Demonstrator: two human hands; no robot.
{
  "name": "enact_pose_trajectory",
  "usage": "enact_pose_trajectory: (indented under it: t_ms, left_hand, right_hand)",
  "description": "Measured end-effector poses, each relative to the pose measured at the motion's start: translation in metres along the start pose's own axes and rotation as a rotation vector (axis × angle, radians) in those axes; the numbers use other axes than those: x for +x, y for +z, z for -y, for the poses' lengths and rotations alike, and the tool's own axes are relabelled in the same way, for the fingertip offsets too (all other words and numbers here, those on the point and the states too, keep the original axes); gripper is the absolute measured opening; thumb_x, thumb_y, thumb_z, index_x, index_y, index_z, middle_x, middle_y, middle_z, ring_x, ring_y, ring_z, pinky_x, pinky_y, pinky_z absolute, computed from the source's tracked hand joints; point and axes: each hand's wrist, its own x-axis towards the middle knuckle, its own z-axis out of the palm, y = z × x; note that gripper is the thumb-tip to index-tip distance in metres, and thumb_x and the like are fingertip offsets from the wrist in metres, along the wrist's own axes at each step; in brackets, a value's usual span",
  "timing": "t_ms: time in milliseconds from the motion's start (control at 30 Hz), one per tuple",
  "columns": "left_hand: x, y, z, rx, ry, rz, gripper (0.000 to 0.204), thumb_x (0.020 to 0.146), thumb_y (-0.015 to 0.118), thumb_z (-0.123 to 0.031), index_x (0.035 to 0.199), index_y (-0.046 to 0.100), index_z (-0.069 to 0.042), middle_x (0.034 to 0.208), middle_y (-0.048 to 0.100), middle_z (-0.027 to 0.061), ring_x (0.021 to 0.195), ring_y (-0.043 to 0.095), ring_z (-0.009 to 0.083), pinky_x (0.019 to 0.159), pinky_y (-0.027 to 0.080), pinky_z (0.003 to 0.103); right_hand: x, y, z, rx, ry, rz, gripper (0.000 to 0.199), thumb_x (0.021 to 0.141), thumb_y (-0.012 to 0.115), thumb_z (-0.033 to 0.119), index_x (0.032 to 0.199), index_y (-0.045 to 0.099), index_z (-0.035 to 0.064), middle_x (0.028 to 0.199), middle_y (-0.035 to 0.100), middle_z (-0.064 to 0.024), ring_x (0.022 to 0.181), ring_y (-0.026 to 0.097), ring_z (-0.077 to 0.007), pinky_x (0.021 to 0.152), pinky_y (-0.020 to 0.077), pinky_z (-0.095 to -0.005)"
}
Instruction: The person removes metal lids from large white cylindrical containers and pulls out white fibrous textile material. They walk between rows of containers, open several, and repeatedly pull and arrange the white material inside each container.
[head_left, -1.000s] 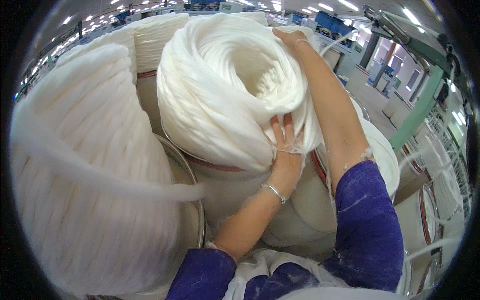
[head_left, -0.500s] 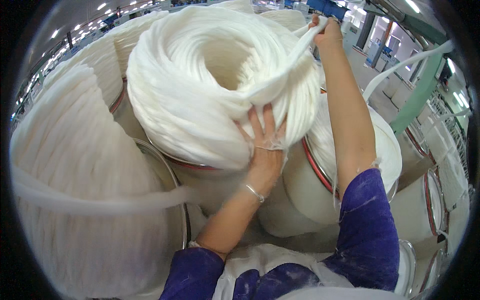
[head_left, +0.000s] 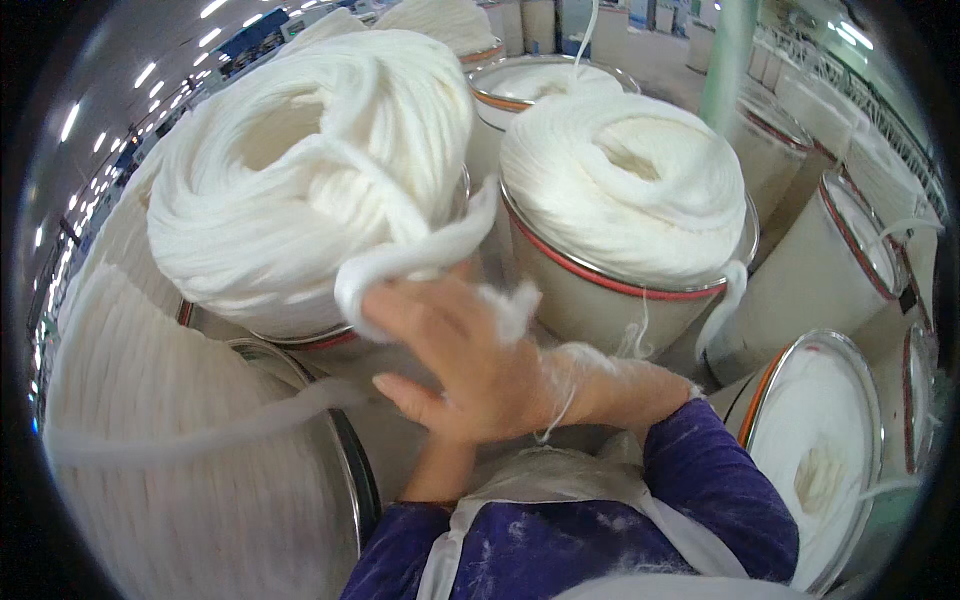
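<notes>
My right hand (head_left: 455, 350) reaches across to the left, its thumb held apart. A thick white sliver strand (head_left: 425, 255) bends round its fingers and seems to run beneath them. A loose tuft (head_left: 512, 310) sticks out on the hand's other side, and thin fibres cling to the wrist. Behind it rises my left forearm (head_left: 440, 468); the left hand is mostly hidden, so its fingers cannot be read. Just beyond both hands, a large coil of white sliver (head_left: 240, 225) bulges over the rim of its can, a strand lying across its top.
Another sliver-filled can (head_left: 600, 285) with a red-banded rim stands to the right. A tilted-looking can (head_left: 865, 440) is at the lower right. Tall sliver folds (head_left: 190, 400) overflow a can at the left, with a blurred strand across them. A green post (head_left: 728, 70) stands behind.
My right hand has come down from the far right to the middle, in front of my left arm. The strand, earlier stretched up to the right, now curls by it. The view has swung right.
</notes>
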Motion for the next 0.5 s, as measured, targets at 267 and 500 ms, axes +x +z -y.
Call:
enact_pose_trajectory:
  t_ms: [267, 500]
  left_hand:
    - [0.029, 0.037, 0.008, -0.709, -0.442, 0.180, 0.056, 0.087, 0.060, -0.029, 0.134, 0.041, -0.006, 0.107, 0.063, 0.0093, 0.081, 0.059, 0.0169, 0.067, 0.048, 0.026]
    - [0.033, 0.019, 0.007, -1.357, -1.032, 0.067, 0.035, 0.094, 0.052, -0.032, 0.106, 0.056, 0.000, 0.087, 0.062, 0.0150, 0.068, 0.054, 0.0157, 0.059, 0.045, 0.027]
  right_hand:
    - [-0.057, 0.051, 0.007, -0.103, 0.243, -0.241, 0.066, 0.052, 0.075, 0.019, 0.114, 0.056, 0.0062, 0.107, 0.057, -0.0086, 0.093, 0.055, -0.0303, 0.082, 0.0422, -0.0427]
    - [-0.163, 0.026, -0.050, 0.742, 0.974, -0.298, 0.054, 0.087, 0.050, 0.056, 0.093, 0.060, 0.0039, 0.090, 0.061, -0.0086, 0.077, 0.056, -0.0225, 0.072, 0.0453, -0.0320]
